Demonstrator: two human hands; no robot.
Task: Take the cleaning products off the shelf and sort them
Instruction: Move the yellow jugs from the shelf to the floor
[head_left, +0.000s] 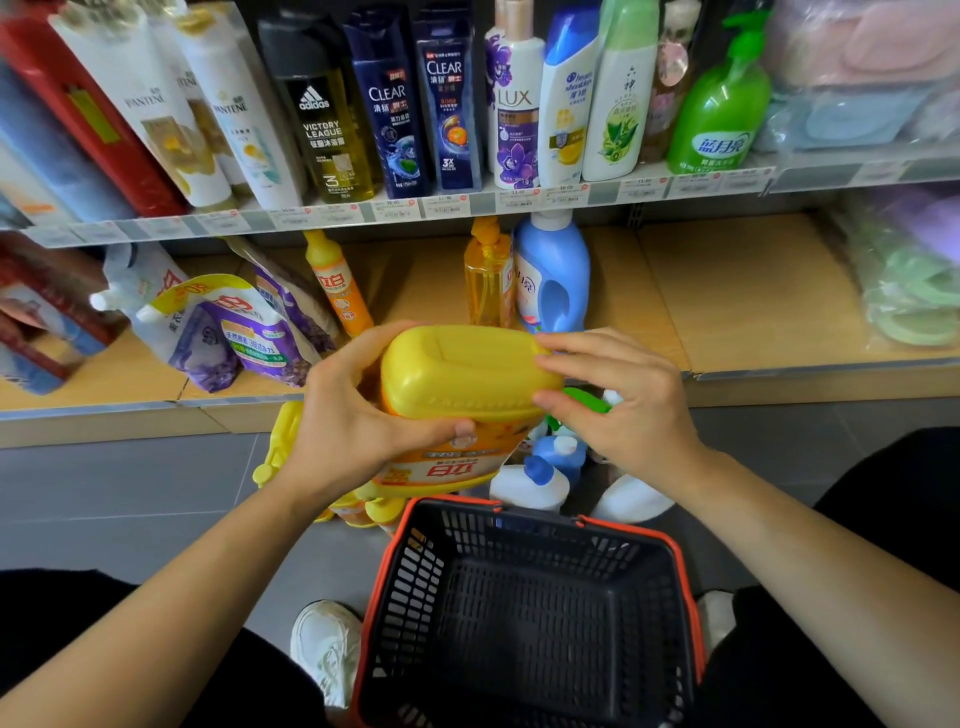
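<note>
A large yellow detergent bottle (462, 384) hangs upside down in front of the lower shelf, its base towards me. My left hand (353, 415) grips its left side with the thumb on the orange label. My right hand (623, 400) touches its right end with loosely bent fingers. On the lower shelf (727, 291) stand a blue detergent jug (553, 275), a clear yellow pump bottle (485, 280) and a slim orange bottle (337, 286). Purple refill pouches (228, 332) lie at the left.
A black basket with an orange rim (670, 545) stands on the grey floor between my feet. Beyond it on the floor are yellow bottles (283, 441) and white and blue bottles (540, 478). The upper shelf holds shampoo bottles (395, 104) and a green pump bottle (722, 109).
</note>
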